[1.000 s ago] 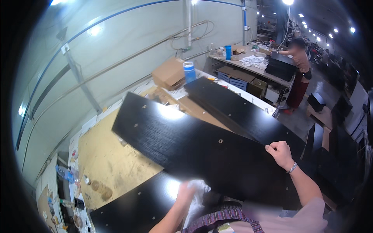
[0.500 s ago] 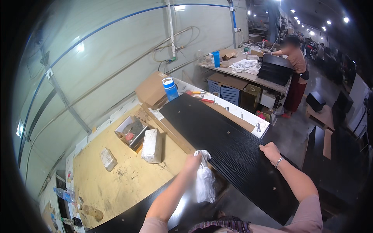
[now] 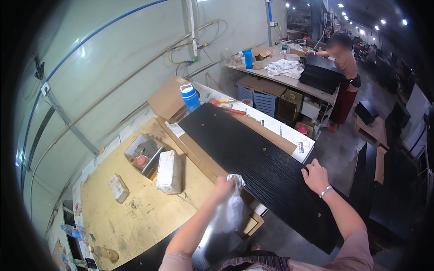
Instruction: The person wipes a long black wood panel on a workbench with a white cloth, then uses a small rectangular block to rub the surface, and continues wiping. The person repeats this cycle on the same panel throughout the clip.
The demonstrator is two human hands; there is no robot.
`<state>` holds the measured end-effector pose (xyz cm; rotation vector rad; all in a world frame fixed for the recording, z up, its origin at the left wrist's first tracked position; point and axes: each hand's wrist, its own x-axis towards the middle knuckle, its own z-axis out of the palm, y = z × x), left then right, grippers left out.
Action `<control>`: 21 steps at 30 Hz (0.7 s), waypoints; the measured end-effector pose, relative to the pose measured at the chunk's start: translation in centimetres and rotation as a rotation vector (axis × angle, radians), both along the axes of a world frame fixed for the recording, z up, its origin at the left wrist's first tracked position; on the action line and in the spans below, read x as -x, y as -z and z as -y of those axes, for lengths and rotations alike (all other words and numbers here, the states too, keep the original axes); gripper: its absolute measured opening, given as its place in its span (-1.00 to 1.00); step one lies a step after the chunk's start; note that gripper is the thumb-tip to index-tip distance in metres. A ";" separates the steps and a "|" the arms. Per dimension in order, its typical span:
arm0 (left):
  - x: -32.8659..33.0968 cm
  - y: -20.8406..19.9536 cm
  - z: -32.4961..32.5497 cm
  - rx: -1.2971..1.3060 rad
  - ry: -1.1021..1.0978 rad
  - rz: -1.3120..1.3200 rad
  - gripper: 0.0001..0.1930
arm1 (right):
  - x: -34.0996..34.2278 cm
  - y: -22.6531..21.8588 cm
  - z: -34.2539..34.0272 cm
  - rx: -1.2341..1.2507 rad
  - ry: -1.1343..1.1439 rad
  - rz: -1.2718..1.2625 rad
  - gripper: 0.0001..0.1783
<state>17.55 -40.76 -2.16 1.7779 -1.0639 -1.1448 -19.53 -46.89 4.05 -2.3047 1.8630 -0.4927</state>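
Observation:
A long black wood-grain board (image 3: 244, 149) lies slantwise on the workbench, its near end jutting past the bench edge. My left hand (image 3: 224, 187) is closed around a bunched white cloth (image 3: 233, 205) at the board's left edge; the cloth hangs down, blurred. On the opposite long edge, my right hand (image 3: 316, 177) grips the board with bent fingers, the thumb side slightly raised. Small round holes or fittings dot the board's face.
Left on the tan bench top (image 3: 149, 212) are a white block (image 3: 169, 171), a smaller block (image 3: 118, 188) and an open box (image 3: 143, 156). A blue bottle (image 3: 190, 98) and red-handled tool (image 3: 233, 110) stand beyond. Another person (image 3: 346, 67) works at a farther table.
My right hand has loosened and lifted its fingers a little at the board's edge. The cloth in my left hand has swung slightly left. The view has shifted slightly.

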 end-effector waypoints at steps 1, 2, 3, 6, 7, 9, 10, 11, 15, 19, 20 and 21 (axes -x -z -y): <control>-1.0 0.1 -0.1 0.001 0.047 0.024 -0.81 | -0.2 0.4 -0.3 0.086 -0.010 0.003 -0.71; -2.1 0.1 -0.2 0.001 0.093 0.047 -0.82 | 0.2 1.2 -0.2 0.240 -0.061 -0.028 -0.75; -2.5 -1.6 0.0 -0.016 0.126 0.001 -0.82 | 0.7 0.7 0.2 0.216 -0.035 -0.007 -0.74; -6.8 -5.7 2.5 0.118 0.012 -0.194 -0.80 | 1.4 -0.2 0.2 0.226 -0.025 0.070 -0.65; -7.9 -8.7 4.5 0.166 -0.038 -0.150 -0.79 | 1.9 0.6 0.7 0.079 0.009 0.053 -0.62; -12.2 -11.0 9.4 0.365 -0.327 -0.095 -0.79 | 2.3 1.9 1.7 -0.202 0.063 0.013 -0.55; -14.3 -11.8 11.9 0.445 -0.408 -0.132 -0.78 | 1.8 1.5 1.3 -0.238 0.109 0.054 -0.49; -16.1 -13.5 14.2 0.537 -0.487 -0.159 -0.78 | 1.7 1.5 1.2 -0.206 0.081 0.017 -0.50; -24.2 -9.0 22.3 0.591 -0.475 0.013 -0.55 | 0.8 0.9 1.2 -0.239 0.076 0.045 -0.52; -24.2 -0.6 25.7 0.040 -0.280 1.009 -0.12 | 0.3 1.7 1.3 -0.225 0.056 0.055 -0.53; -17.5 -0.6 26.4 0.018 -0.172 1.087 -0.08 | 1.4 1.2 1.2 -0.243 0.117 0.021 -0.51; -17.2 -1.0 25.7 0.113 -0.145 1.094 -0.11 | 1.0 0.5 1.3 -0.252 0.109 0.026 -0.51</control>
